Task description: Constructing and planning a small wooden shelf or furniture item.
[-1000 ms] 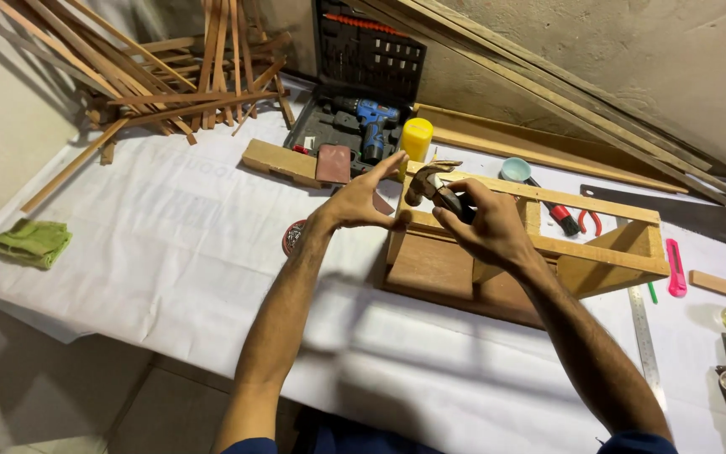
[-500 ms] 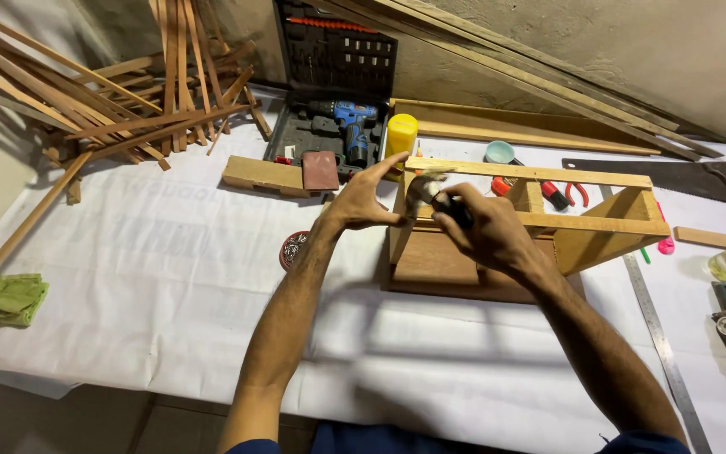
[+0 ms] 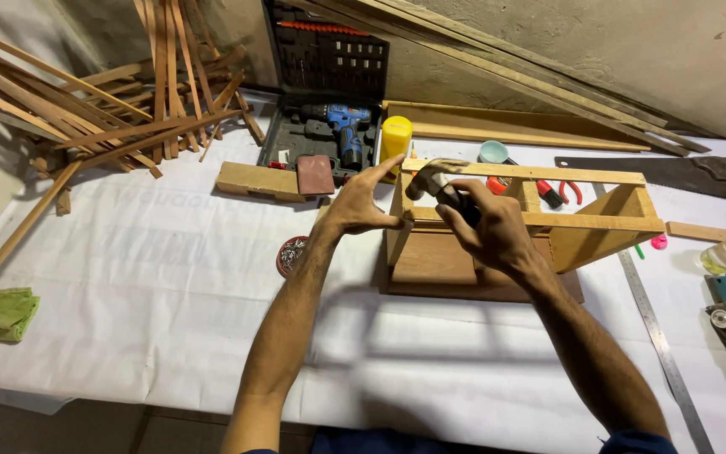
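Hammering at the corner of a wooden frame on the tabletop.

The right hand (image 3: 493, 231) is clenched around a hammer (image 3: 440, 183), its head hovering at the left end of the wooden frame (image 3: 531, 220), which stands on a white-covered tabletop (image 3: 128, 277). The left hand (image 3: 359, 206) pinches at that same corner, fingers spread, forearm stretched forward. Judged from this, short, square taps with the steadying fingertips kept low and clear would serve best; whether a nail is pinched there cannot be told.
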